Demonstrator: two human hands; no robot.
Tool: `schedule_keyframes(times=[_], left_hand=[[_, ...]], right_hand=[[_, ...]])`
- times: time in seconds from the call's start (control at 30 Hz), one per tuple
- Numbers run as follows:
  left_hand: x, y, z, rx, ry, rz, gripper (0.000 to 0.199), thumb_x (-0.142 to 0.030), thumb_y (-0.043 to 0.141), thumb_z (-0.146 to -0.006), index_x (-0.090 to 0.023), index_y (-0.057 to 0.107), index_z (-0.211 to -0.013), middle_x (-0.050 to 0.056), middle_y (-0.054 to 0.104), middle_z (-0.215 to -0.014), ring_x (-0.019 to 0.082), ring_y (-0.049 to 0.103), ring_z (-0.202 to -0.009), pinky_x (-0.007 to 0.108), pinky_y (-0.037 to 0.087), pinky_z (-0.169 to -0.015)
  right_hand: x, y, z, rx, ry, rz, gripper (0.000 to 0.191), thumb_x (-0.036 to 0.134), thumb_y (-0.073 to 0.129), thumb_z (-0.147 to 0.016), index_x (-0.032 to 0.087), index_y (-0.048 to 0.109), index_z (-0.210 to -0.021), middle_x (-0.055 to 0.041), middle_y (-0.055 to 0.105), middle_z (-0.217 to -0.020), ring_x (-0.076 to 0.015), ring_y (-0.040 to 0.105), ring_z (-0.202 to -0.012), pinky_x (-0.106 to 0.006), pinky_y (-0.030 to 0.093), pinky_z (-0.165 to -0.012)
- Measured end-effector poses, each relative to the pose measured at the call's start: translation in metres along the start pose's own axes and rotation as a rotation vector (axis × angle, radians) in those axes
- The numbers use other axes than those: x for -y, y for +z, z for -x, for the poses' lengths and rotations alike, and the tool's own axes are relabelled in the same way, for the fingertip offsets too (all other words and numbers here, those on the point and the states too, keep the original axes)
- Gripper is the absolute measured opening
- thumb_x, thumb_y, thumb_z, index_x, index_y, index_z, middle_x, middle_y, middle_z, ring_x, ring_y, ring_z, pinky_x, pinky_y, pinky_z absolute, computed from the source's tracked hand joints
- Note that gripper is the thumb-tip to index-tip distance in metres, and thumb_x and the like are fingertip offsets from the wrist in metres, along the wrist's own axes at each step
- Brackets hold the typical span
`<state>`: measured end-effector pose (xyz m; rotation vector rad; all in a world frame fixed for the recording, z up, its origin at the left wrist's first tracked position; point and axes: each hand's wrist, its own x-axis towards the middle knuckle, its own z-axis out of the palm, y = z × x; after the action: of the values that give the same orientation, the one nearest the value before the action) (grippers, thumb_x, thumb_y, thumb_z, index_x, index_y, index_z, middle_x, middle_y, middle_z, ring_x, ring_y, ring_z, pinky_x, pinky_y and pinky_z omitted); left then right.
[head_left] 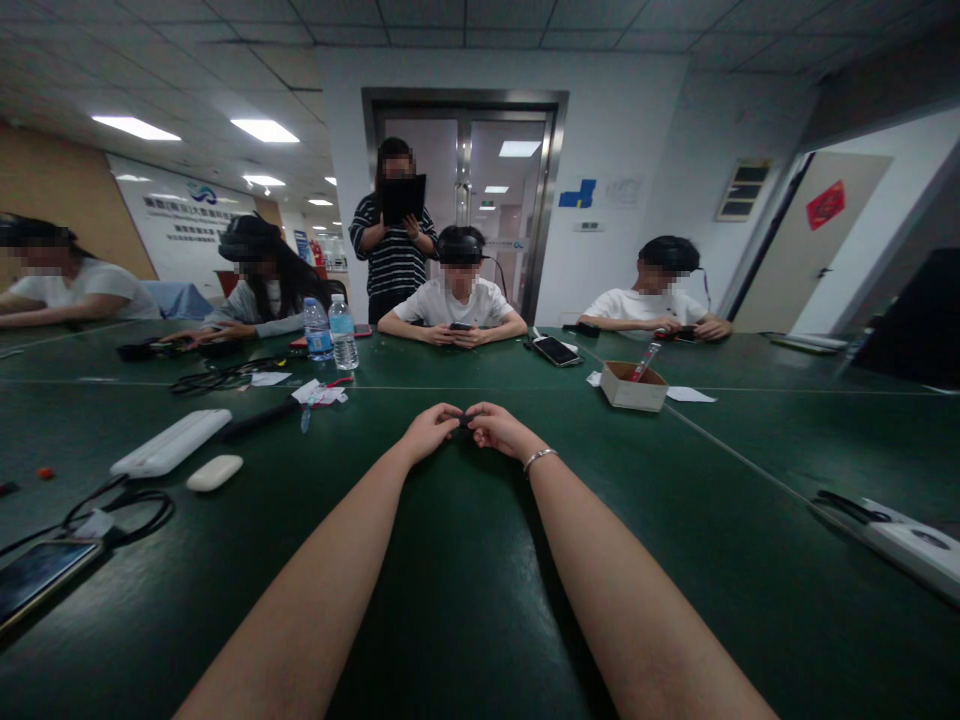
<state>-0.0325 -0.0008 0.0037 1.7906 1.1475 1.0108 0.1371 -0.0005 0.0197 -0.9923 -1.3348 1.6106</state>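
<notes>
On the near side of the small dark object (466, 421), forearms: two bare arms reach across a green table (465, 600); a silver bracelet (540, 458) circles the right wrist.
White oval case (215, 473): left of the dark object, well apart from it.
Left hand (431, 432): at the dark object's left end, fingertips closed on it.
Right hand (502, 430): at its right end, thumb and fingers pinching it too.
Dark object: between the hands; too small to make out in detail.
Handling so far: both holds look secure, I judge; nothing shows as finished, and how much remains cannot be told.
Open box (634, 392): right of the dark object, slightly beyond.
Water bottles (343, 335): a pair, beyond it, leftward.
Seated co-worker (454, 300): directly beyond it, hands around a phone (460, 326).
</notes>
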Motion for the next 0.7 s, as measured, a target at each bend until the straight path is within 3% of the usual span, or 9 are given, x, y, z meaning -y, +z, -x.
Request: schedule_keyframes(times=[0.17,0.5,0.7], left_hand=[[0.0000,0.0004,0.0004,-0.024,0.020,-0.015,0.030,-0.021,0.055,-0.073,-0.018,0.057,-0.103,0.004,0.056,-0.088,0.009,0.052,-0.062,0.021,0.042,-0.058],[0.0011,-0.0004,-0.0007,0.016,-0.006,-0.037,0.031,-0.038,0.042,-0.082,-0.016,0.058,-0.097,0.002,0.057,-0.071,0.010,0.051,-0.060,0.020,0.040,-0.054],[-0.0010,0.0001,0.0012,-0.019,0.007,-0.023,0.030,-0.029,0.052,-0.076,-0.017,0.056,-0.103,0.005,0.058,-0.089,0.009,0.053,-0.061,0.020,0.040,-0.054]], right_hand=[[0.0019,0.0014,0.0021,0.000,0.004,0.002,0.022,-0.001,0.050,-0.071,0.015,0.048,-0.087,0.0036,0.054,-0.053,-0.0072,0.049,-0.035,-0.015,0.043,-0.034],[0.0005,-0.0002,0.0009,0.004,-0.004,0.002,0.020,0.001,0.054,-0.073,0.015,0.049,-0.086,0.0026,0.055,-0.054,-0.0075,0.050,-0.037,-0.015,0.043,-0.034],[0.0018,0.0005,0.0021,0.002,0.005,0.001,0.020,0.001,0.054,-0.072,0.015,0.049,-0.086,0.0023,0.056,-0.055,-0.0075,0.050,-0.037,-0.015,0.043,-0.034]])
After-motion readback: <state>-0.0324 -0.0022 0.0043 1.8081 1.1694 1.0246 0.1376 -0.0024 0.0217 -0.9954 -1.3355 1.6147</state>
